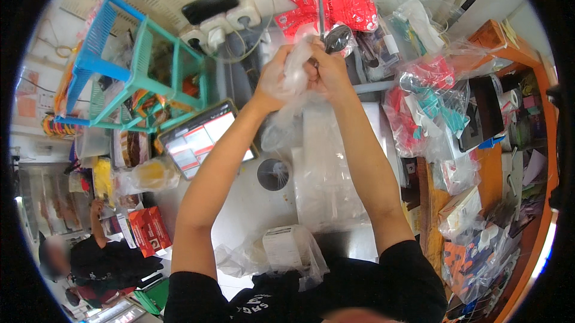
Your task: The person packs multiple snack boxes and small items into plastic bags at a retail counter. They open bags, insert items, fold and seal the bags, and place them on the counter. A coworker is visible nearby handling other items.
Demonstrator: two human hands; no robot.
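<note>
A clear plastic bag (294,71) is bunched between my two hands, in front of a thin upright metal rod (320,0). My left hand (275,80) is closed on the bag from its left side. Against it, my right hand (330,73) has its fingers curled in on the same plastic. A glossy dark rounded item (338,39) shows just beyond my right fingers; its kind is unclear. Below my hands lies a stack of clear plastic bags (326,170). A tablet (203,137) with a lit screen stands by my left forearm.
Red plastic packets (341,8) lie at the back, beside plugs and a power strip (230,20). A teal and blue rack (135,77) is at left. A wrapped package with a white label (287,248) sits near my body. Wooden shelving (494,173) lines the right. Another person (99,269) is at lower left.
</note>
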